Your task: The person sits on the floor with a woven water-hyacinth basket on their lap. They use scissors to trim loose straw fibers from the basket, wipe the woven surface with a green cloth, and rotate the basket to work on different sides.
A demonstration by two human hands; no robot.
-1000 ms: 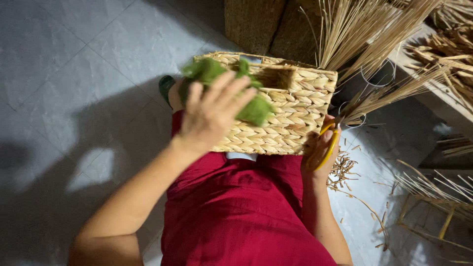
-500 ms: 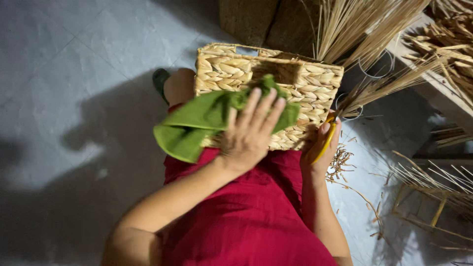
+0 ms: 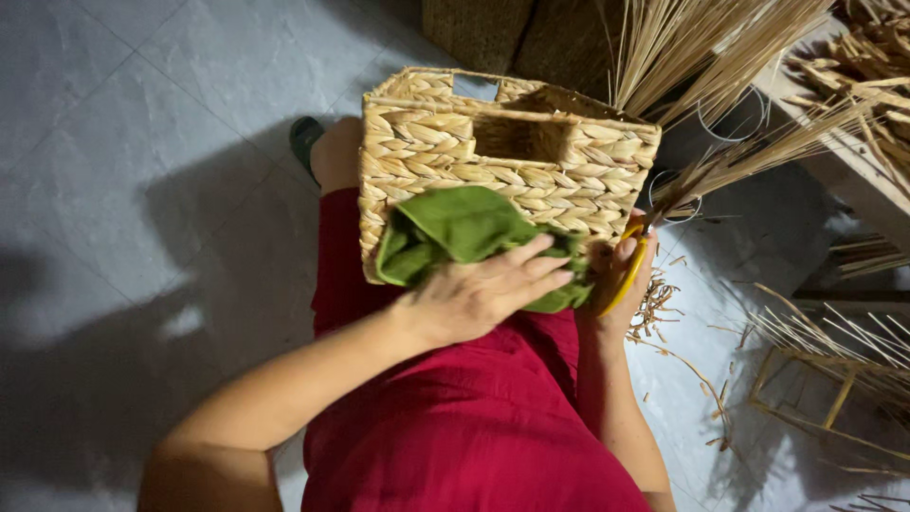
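Note:
A rectangular woven straw basket (image 3: 445, 142) with a cut-out handle rests on my lap, on red clothing. My left hand (image 3: 479, 294) presses a crumpled green cloth (image 3: 455, 228) flat against the basket's near side. My right hand (image 3: 621, 275) props the basket's lower right corner and has a yellow-handled tool (image 3: 627, 270), seemingly scissors, hooked in its fingers. The tool's blades are hidden.
Bundles of dry straw stalks (image 3: 701, 47) lean behind and right of the basket. Wire rings (image 3: 735, 118) lie beneath them. A wooden frame (image 3: 815, 408) and straw scraps (image 3: 664, 303) lie on the grey tiled floor at right. A green shoe (image 3: 305, 140) shows by my knee.
My left hand has slid the green cloth down the basket's side, from near the top rim to its lower edge. The basket now sits lower and closer. The right hand stays at the corner.

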